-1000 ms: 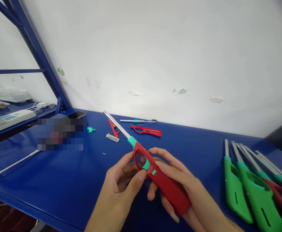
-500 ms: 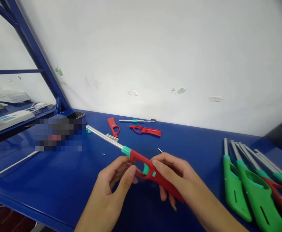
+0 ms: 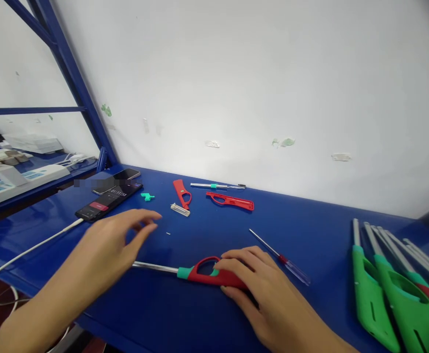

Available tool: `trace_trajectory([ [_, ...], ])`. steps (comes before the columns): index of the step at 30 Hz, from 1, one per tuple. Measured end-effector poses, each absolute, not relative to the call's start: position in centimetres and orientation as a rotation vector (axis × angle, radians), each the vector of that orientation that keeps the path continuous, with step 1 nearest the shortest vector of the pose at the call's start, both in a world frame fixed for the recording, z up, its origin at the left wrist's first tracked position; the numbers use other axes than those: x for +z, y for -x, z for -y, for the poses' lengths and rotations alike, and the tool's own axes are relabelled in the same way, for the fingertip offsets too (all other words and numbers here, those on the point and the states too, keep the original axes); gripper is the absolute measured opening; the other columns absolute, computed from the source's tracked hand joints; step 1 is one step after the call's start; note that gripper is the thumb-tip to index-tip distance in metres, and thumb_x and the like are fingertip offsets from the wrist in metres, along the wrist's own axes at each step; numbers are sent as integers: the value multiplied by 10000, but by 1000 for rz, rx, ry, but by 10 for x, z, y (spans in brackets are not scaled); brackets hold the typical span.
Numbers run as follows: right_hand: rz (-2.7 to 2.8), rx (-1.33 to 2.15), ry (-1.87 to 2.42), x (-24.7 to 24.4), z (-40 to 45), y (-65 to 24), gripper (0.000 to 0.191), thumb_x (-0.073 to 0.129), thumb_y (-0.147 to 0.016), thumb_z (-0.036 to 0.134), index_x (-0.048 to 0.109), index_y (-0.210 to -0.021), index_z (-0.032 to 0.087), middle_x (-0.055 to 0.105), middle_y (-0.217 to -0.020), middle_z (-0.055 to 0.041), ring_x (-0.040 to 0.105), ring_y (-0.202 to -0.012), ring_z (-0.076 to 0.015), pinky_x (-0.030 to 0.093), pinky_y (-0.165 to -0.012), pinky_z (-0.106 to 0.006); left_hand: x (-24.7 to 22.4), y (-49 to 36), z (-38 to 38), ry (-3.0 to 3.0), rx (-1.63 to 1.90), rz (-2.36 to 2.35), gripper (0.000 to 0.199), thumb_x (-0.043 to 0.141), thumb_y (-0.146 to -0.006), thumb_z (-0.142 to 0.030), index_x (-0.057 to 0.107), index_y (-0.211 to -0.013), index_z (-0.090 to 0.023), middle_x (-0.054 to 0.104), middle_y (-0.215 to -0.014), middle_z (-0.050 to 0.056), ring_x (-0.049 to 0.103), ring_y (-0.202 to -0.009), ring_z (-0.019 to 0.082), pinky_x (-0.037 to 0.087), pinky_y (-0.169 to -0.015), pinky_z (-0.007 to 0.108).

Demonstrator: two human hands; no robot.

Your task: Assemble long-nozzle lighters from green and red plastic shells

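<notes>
A red stick lighter (image 3: 205, 278) with a green collar and metal tube lies low over the blue tabletop, pointing left. My right hand (image 3: 260, 277) wraps over its handle, hiding the rear end. My left hand (image 3: 113, 240) is off the lighter, thumb and fingers apart with nothing between them; its wrist side overlaps the tube's tip. Just beyond my left fingers are a small green plastic piece (image 3: 147, 196) and a clear fuel tank (image 3: 180, 210). A screwdriver (image 3: 294, 269) with a clear purple handle lies to the right of my right hand.
Two red shell halves, one upright-angled (image 3: 179, 189) and one flat (image 3: 236, 202), lie near the wall with a metal tube assembly (image 3: 200, 185). Several lighters, including a green one (image 3: 374, 304), line the right. A cabled phone (image 3: 113, 200) and a second phone (image 3: 128, 173) are left.
The lighter has been lowered and turned nearly level. My left hand has let go and moved left; my right hand stays on the handle. The view has shifted slightly, uncovering the screwdriver.
</notes>
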State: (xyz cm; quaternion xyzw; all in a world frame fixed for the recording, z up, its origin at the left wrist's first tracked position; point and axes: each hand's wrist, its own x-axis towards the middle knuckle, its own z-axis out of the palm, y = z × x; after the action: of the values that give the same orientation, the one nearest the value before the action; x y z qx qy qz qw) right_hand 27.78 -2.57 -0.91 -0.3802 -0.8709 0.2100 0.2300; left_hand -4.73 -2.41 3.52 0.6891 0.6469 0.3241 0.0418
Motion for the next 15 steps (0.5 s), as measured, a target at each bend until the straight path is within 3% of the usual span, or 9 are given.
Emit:
trace_trajectory([
  [1,2380,538,1057,-6,23,-280,296,599,-1118,254,765,-1350,335,796,-1432,-65,721,-1324,-338,588,-1129,-559,31,51,14,-2157,914,-1890,331,718,-956,-570,871,-1066,-298,864,-1017,39,759,-778,273,571,-733,335],
  [4,2272,392,1150,8,11,-296,344,452,-1169,296,754,-1327,349,794,-1407,-65,713,-1336,-313,519,-1181,-574,16,60,-5,-2212,778,-1734,363,709,-983,-574,868,-1179,-313,842,-1131,67,773,-885,290,589,-875,364],
  [7,2125,244,1354,19,-5,-320,324,429,-1166,352,744,-1228,308,809,-1201,-89,753,-1134,-314,553,-1014,-521,5,66,-14,-2230,712,-1661,391,692,-1004,-599,850,-1206,-304,810,-1111,68,718,-777,255,566,-788,342],
  [11,2064,170,1605,10,-15,-346,244,607,-1077,482,683,-1157,264,749,-950,-72,736,-857,-314,523,-757,-440,1,69,-21,-2249,663,-1609,360,678,-1009,-606,833,-1014,-281,783,-979,55,643,-715,240,526,-733,324],
  [15,2183,233,1635,-5,-16,-349,169,645,-1020,369,624,-878,280,712,-858,-48,691,-745,-266,469,-681,-385,0,67,-23,-2248,673,-1597,372,641,-1031,-583,785,-882,-274,771,-948,48,654,-759,244,505,-761,318],
])
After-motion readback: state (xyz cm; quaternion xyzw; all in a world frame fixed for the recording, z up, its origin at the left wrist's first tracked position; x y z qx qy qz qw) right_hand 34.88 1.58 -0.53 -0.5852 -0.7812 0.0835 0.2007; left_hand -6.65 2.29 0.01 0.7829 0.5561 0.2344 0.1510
